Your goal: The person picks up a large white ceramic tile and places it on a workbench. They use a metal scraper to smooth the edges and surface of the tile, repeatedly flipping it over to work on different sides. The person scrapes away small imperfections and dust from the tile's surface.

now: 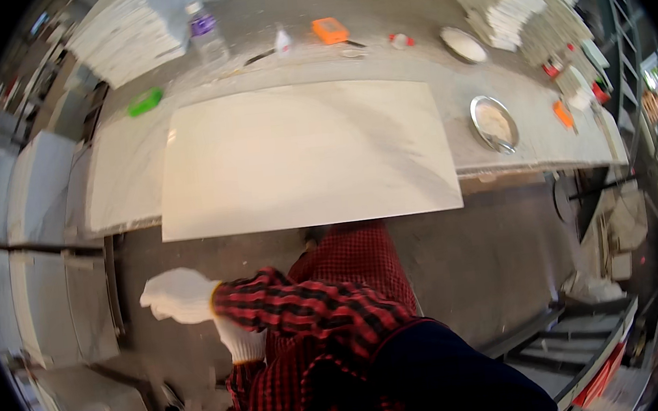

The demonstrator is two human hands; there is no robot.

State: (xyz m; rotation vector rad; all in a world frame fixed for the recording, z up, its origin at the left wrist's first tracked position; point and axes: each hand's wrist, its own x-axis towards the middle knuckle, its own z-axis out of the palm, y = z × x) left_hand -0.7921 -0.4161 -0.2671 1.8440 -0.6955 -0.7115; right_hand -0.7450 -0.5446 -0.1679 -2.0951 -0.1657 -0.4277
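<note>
Both my hands wear white knit gloves and are close together over the floor, left of my body and off the table edge. My right hand [178, 296] reaches across in a red-and-black plaid sleeve; its fingers look bent together, and what they hold, if anything, is hidden. Just below its wrist, partly behind it, is my left hand [241, 342], with its cuff and the back of the glove showing and its fingers hidden. Ahead of me a large, glossy white tile panel [300, 153] with faint grey veining lies flat on the table, its near edge overhanging. Neither hand touches the panel.
On the table [124, 174] stand tile stacks [130, 34], a clear bottle [206, 35], a small white bottle [282, 40], a green object [145, 102], an orange tool [329, 30] and a metal bowl [494, 122]. White slabs [38, 186] stand left; a metal rack [572, 348] stands lower right.
</note>
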